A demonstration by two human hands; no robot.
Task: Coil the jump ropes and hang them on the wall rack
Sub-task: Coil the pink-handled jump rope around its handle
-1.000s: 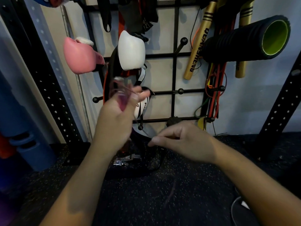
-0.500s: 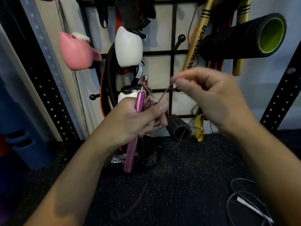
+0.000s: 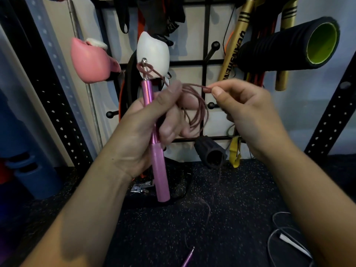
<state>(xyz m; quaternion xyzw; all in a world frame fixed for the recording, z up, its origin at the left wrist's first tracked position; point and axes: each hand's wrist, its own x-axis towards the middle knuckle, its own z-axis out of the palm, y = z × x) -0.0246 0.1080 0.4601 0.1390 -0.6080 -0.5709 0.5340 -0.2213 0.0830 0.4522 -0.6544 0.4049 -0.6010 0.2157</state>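
My left hand [image 3: 146, 128] grips the upright pink handle [image 3: 159, 170] of a jump rope, with several loops of its thin dark-pink cord [image 3: 198, 112] gathered under the thumb. Just to the right, my right hand [image 3: 248, 114] pinches the cord between thumb and forefinger. The loose cord trails down to the floor, where the rope's second pink handle [image 3: 187, 259] lies at the bottom edge. A second rope, thin and grey with a white handle [image 3: 289, 241], lies on the floor at the lower right. The black wire wall rack [image 3: 206, 62] with ball-tipped pegs stands right behind both hands.
On the rack hang a pink glove [image 3: 90, 62], a white glove [image 3: 154, 53], black straps, gold sticks [image 3: 233, 53] and orange bands. A black foam roller with a green core [image 3: 289, 47] sticks out at the upper right. A small black roller [image 3: 210, 151] sits below. Perforated black uprights flank the rack.
My right hand rose from the floor with the cord, then came down toward my left hand, laying another loop there. The pink handle now stands upright in my left hand.
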